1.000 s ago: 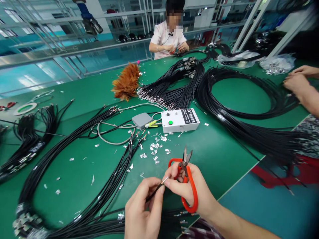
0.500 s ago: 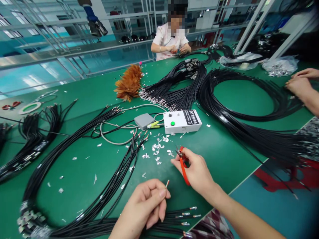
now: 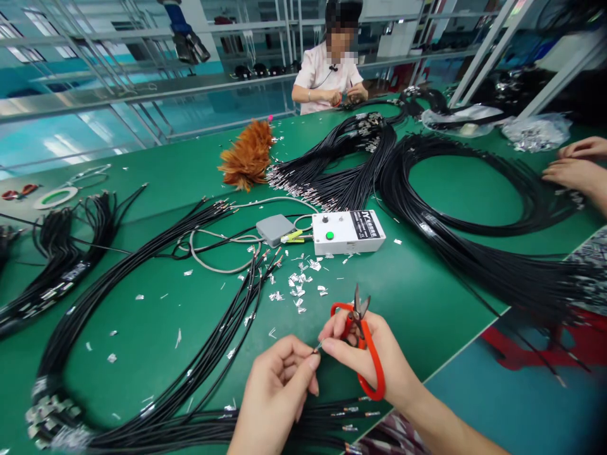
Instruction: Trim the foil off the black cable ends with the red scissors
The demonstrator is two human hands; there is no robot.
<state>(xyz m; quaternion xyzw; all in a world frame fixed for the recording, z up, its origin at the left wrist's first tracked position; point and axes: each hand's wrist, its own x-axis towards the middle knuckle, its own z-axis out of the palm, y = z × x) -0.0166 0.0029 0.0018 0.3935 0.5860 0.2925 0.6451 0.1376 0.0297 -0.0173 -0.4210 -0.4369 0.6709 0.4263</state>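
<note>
Left hand: the left hand (image 3: 279,392) pinches the bare tip of a thin black cable (image 3: 317,346) between thumb and forefinger, low and near the table edge, in front of the white box (image 3: 348,232)
Right hand: the right hand (image 3: 372,354) is curled round red scissors (image 3: 365,351), blades pointing up toward the white box, while its forefinger and thumb meet the cable tip
Change: half a second ago the right hand was out by the silver scraps (image 3: 298,287) close in front of the box, well apart from the left; now it has come back and the two hands touch at the cable end, much as they did a second ago
Meaning: I'd judge the wire end is being trimmed or picked clean again
Cable: its tip sits between both hands, its length running down to the loose cable ends (image 3: 351,414) at the table edge
Around: a feather duster (image 3: 246,155) lies beyond the box, a grey pedal (image 3: 275,229) just left of it, big black coils (image 3: 474,189) to its right
Others: a person (image 3: 332,76) works far behind the box; another's hands (image 3: 576,167) rest far right
</note>
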